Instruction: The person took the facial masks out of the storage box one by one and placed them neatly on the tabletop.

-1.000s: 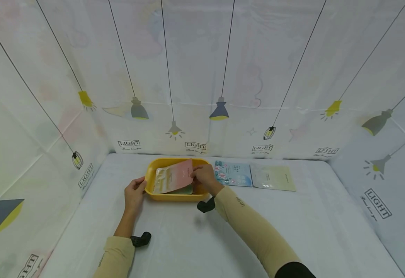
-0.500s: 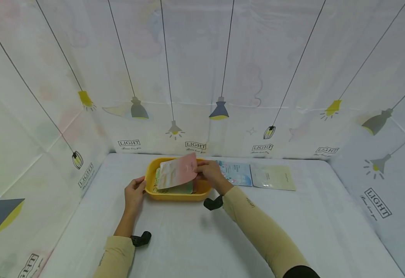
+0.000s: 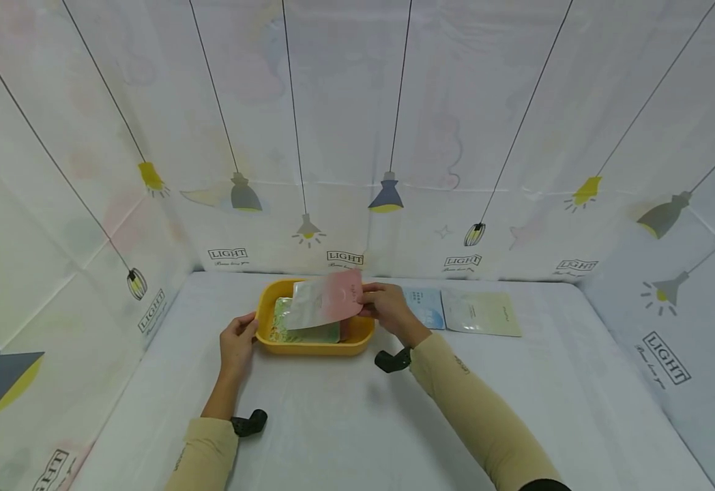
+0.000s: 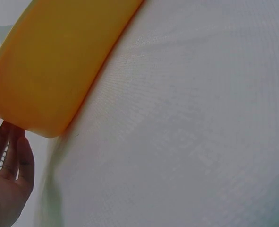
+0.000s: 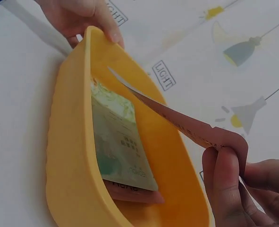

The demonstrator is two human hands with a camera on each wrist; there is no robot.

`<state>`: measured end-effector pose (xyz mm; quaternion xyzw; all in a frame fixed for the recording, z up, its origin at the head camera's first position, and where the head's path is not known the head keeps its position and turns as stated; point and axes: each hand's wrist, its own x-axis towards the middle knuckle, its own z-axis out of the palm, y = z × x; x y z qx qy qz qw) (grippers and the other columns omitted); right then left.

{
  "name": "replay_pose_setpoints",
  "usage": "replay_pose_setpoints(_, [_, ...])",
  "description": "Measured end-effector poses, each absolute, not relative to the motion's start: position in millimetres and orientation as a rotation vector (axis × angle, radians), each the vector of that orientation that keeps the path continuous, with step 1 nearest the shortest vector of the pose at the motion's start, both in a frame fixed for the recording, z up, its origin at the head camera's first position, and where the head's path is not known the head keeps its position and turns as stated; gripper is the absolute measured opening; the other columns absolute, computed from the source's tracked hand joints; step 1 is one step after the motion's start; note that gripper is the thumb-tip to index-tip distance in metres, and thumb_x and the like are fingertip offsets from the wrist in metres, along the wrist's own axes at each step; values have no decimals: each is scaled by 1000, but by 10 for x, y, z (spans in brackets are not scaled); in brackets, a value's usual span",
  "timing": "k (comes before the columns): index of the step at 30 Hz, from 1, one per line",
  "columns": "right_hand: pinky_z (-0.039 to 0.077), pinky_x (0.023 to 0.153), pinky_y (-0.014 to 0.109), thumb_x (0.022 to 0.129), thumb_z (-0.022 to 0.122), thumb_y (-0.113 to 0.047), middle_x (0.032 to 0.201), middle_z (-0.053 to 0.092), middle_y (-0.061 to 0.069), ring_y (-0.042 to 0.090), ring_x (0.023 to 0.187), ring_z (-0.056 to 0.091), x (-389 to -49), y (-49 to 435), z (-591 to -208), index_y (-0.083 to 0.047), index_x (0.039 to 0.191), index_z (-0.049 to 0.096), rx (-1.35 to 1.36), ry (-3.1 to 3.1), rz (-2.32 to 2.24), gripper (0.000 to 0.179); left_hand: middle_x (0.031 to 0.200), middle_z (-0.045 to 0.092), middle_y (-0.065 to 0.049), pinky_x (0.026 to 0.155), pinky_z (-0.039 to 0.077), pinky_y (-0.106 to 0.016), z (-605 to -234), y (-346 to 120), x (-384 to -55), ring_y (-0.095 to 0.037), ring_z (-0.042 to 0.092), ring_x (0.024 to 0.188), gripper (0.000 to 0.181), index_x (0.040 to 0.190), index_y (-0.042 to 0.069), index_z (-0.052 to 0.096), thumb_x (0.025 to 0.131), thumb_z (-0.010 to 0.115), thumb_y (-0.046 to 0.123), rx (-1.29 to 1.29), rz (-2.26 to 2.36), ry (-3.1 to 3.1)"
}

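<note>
A pink-and-white sheet mask packet (image 3: 327,300) is pinched at its pink end by my right hand (image 3: 385,307). It hangs tilted over the yellow plastic basin (image 3: 314,350), nearly edge-on in the right wrist view. My left hand (image 3: 237,344) holds the basin's left end, with fingers over the rim in the right wrist view; the left wrist view catches its fingers (image 4: 25,158) against the outer wall. Inside the basin lies a green packet (image 5: 122,137), and a reddish packet (image 5: 137,196) peeks out from beneath it.
Right of the basin, a blue floral packet (image 3: 428,307), partly behind my right hand, and a pale yellow-green packet (image 3: 483,314) lie flat side by side on the white tablecloth (image 3: 333,423). A lamp-printed curtain (image 3: 505,136) rises behind and at both sides.
My right hand has lifted the pink packet and drawn it to the right, uncovering more of the green packet. The left hand and the basin have stayed put.
</note>
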<state>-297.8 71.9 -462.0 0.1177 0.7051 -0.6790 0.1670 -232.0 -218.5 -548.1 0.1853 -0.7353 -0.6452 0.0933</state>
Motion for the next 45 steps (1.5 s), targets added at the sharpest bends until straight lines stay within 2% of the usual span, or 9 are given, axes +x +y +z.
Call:
replay_pose_setpoints(7, [56, 70, 29, 80, 64, -6, 102, 65, 11, 20, 74, 65, -2962, 914, -4567, -9, 107, 62, 318, 2023, -1942, 28, 119, 56, -3, 75, 49, -10, -5480, -2175, -2311, -15, 53, 104, 31, 117, 12, 54, 92, 50, 28, 579, -1903, -2200])
replay_pose_setpoints(19, [55, 75, 27, 84, 61, -11, 112, 59, 13, 19, 81, 64, -2856, 1367, -4452, -8, 122, 52, 248, 1966, -1975, 39, 119, 55, -2, 75, 48, -9, -5459, -2185, -2310, -14, 53, 104, 30, 117, 13, 54, 92, 50, 30, 559, -1916, -2185])
replay_pose_setpoints(23, [55, 76, 28, 84, 61, -12, 111, 58, 11, 18, 82, 64, -2787, 1528, -4452, -6, 124, 49, 215, 1912, -2006, 42, 120, 55, -4, 75, 48, -8, -5464, -2192, -2311, -16, 52, 106, 32, 118, 12, 54, 92, 50, 30, 550, -1923, -2186])
replay_pose_setpoints(32, [55, 74, 28, 85, 59, -8, 96, 63, 4, 15, 80, 66, -2629, 1878, -4500, -1, 127, 44, 248, 1843, -2061, 45, 120, 55, -5, 74, 48, -8, -5459, -2186, -2317, -17, 52, 106, 32, 119, 11, 53, 92, 50, 28, 559, -1927, -2196])
replay_pose_setpoints(45, [54, 74, 23, 88, 56, -9, 97, 61, -1, 11, 82, 62, -2430, 2356, -4671, 0, 131, 37, 288, 1789, -2077, 48, 119, 55, -4, 73, 48, -8, -5464, -2181, -2316, -16, 53, 104, 32, 119, 12, 54, 92, 50, 28, 565, -1912, -2191])
